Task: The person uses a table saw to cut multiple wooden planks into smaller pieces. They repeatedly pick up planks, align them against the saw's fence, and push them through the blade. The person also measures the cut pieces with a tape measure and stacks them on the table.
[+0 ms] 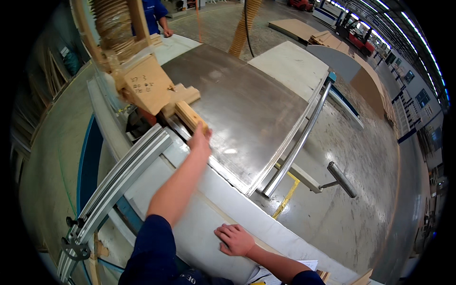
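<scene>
While the person's left arm reaches forward across a machine, the left hand (200, 141) grips the near end of a pale wood block (188, 113). Thumb and fingers are closed on the block, some of them hidden behind it. The block lies aslant at the left edge of a grey metal table (256, 114); whether it rests on the metal, I cannot tell. Just beyond its far end sit a stepped wood piece (184, 95) and, to the left, a tilted board (148, 84) with handwriting on it.

The right hand (235, 240) rests palm down on the white top (199, 228) nearer the person, its fingers loosely extended and slightly bent, well apart from the block. Below it, at the lower edge, papers (266, 275) show partly.

To the left, a slotted metal rail (118, 178) runs from the lower left up toward the block. Right of the table, a round steel bar (298, 142) slants along its edge, and yellow tape (287, 199) marks the floor (365, 209). At the top left, beyond the table, another person's hand (168, 33) is at a pale surface, near a ribbed hose (111, 23). A red forklift (363, 46) stands far off, upper right.
</scene>
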`<state>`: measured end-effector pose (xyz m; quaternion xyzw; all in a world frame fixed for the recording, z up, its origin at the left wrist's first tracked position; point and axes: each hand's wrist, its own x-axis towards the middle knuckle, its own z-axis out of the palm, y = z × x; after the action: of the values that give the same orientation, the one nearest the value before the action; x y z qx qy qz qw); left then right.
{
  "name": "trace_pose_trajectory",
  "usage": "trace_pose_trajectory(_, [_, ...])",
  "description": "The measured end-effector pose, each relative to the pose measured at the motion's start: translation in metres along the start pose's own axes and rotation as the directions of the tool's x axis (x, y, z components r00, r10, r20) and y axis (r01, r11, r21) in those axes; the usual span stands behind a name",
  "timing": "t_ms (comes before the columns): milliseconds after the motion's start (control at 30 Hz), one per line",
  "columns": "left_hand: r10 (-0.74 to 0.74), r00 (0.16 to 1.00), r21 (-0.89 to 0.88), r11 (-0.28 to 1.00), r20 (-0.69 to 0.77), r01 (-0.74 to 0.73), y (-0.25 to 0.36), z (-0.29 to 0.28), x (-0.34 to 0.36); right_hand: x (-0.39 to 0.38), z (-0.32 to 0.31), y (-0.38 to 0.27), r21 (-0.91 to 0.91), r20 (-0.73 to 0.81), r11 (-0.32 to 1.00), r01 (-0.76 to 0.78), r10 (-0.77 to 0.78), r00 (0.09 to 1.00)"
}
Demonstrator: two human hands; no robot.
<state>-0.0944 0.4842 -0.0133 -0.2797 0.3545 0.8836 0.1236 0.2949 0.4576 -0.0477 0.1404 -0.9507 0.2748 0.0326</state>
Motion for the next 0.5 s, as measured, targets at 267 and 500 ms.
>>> trace_pose_trajectory(267, [-0.013,0.966,0.02,1.0,0.257,0.009,0.044,0.041,0.135,0.006,-0.001,-0.002,0.03,0.03,0.999,0.04,-0.041,0.999])
trace_pose_trajectory(500, [-0.127,0.987,0.336,0.938,0.096,0.088,-0.036,0.018,0.007,0.001,0.0,-0.001,0.015,0.022,1.0,-0.025,0.025,0.999])
